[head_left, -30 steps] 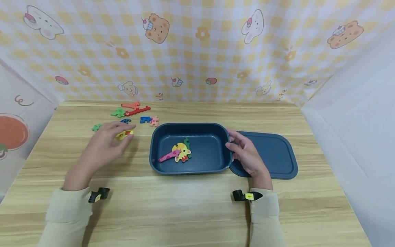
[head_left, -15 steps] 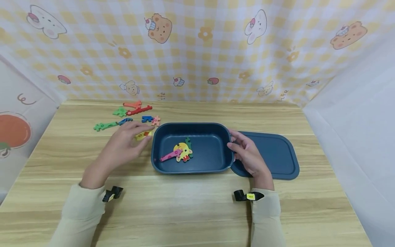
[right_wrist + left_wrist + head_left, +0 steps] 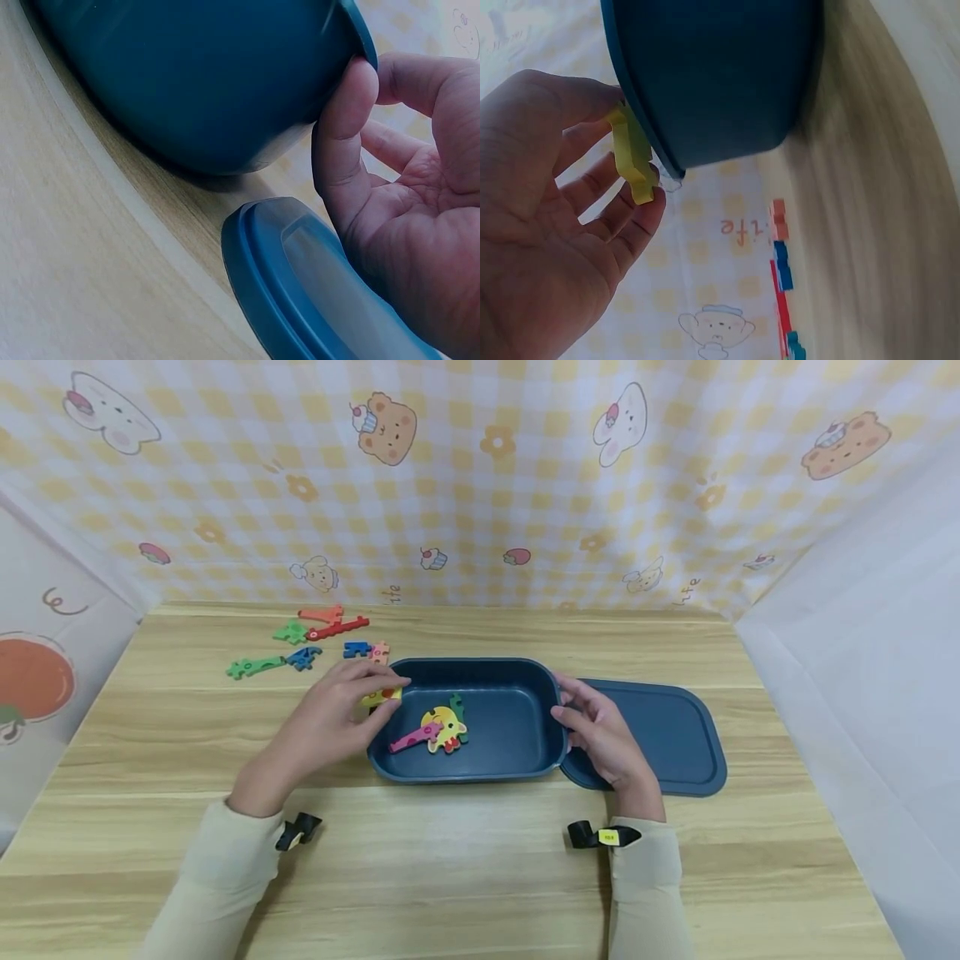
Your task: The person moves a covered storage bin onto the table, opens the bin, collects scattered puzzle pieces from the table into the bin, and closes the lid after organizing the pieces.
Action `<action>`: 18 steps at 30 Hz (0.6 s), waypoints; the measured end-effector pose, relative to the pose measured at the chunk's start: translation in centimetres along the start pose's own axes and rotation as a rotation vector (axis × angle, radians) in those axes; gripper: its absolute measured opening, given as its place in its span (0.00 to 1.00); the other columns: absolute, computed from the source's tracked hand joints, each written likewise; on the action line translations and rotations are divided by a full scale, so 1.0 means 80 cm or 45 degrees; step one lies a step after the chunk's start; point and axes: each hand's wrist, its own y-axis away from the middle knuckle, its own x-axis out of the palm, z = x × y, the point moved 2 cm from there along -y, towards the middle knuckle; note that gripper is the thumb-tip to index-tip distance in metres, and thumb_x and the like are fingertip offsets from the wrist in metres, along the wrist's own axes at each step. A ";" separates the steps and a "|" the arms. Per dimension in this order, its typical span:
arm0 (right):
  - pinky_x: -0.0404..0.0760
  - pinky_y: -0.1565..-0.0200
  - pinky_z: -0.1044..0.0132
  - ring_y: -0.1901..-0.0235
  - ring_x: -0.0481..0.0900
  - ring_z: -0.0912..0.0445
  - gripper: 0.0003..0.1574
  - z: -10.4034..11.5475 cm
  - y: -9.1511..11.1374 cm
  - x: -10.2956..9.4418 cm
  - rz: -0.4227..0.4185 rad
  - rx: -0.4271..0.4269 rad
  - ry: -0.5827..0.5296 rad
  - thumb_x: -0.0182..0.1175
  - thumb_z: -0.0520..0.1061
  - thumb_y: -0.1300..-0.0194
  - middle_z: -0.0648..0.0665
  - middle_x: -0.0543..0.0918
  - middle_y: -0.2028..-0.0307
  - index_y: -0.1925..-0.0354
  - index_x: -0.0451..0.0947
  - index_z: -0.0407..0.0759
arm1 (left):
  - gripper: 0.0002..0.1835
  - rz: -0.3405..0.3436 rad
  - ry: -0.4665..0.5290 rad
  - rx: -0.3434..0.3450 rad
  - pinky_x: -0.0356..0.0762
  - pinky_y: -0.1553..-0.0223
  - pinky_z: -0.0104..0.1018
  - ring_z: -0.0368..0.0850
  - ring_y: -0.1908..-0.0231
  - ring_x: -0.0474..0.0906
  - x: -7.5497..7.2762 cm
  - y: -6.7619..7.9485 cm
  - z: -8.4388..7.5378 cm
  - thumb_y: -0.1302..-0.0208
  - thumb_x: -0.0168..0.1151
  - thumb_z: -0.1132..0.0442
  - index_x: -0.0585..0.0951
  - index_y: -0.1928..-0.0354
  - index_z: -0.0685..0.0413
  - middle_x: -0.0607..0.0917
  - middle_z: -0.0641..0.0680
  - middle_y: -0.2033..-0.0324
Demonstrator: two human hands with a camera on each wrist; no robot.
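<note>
My left hand (image 3: 326,722) pinches a yellow puzzle piece (image 3: 384,696) with a red patch, held at the left rim of a dark blue box (image 3: 510,739). In the left wrist view, the yellow piece (image 3: 634,154) is seen edge-on between thumb and fingers, just outside the box wall. The right hand (image 3: 609,743) grips the box's right rim, thumb over the edge and fingers against the outside. Inside the box lie a yellow animal-head piece (image 3: 442,727), a pink piece (image 3: 408,739) overlapping it, and a dark green piece (image 3: 457,703) partly hidden beneath.
Beside the box, a blue lid (image 3: 671,735) lies on the wooden table (image 3: 480,868), partly behind my right hand. Several puzzle pieces are scattered at the back left, among them a green piece (image 3: 255,667), a red piece (image 3: 341,627) and a blue piece (image 3: 303,657). A checked curtain (image 3: 465,510) hangs behind.
My left hand has carried the yellow puzzle piece rightward from among the scattered pieces to the box's left rim, uncovering the green and blue pieces. The right hand has stayed on the box.
</note>
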 end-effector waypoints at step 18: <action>0.82 0.73 0.74 0.77 0.78 0.65 0.36 -0.001 -0.001 0.000 0.013 -0.015 -0.016 0.56 0.37 0.20 0.52 0.74 0.54 0.20 0.60 0.37 | 0.18 0.061 -0.039 0.087 0.80 0.33 0.55 0.52 0.38 0.79 0.025 -0.013 -0.018 0.30 0.72 0.58 0.88 0.41 0.51 0.86 0.52 0.42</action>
